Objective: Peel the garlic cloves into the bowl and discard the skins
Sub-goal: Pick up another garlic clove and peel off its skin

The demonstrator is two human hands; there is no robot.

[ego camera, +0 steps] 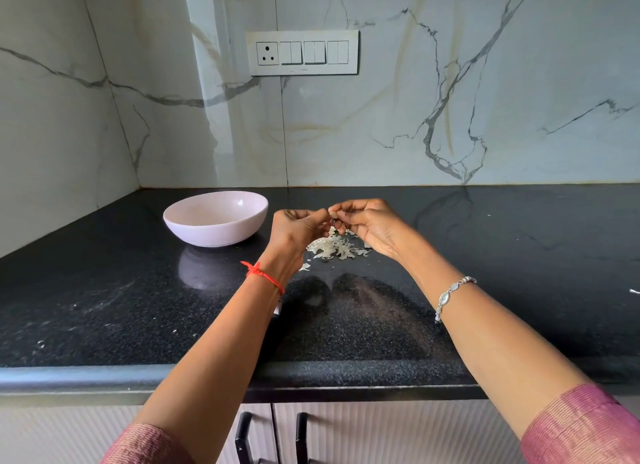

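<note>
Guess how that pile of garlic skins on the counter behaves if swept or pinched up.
Probably very light and floppy: the garlic skins are thin, curled flakes. A push would likely scatter them, since strays lie apart from the pile on the glossy countertop. Pinching likely lifts only a few; scooping seems safer.

We are in a home kitchen: a black granite surface in a marble-tiled corner, a wall switch-and-socket panel, ribbed cabinet doors with black handles beneath
</note>
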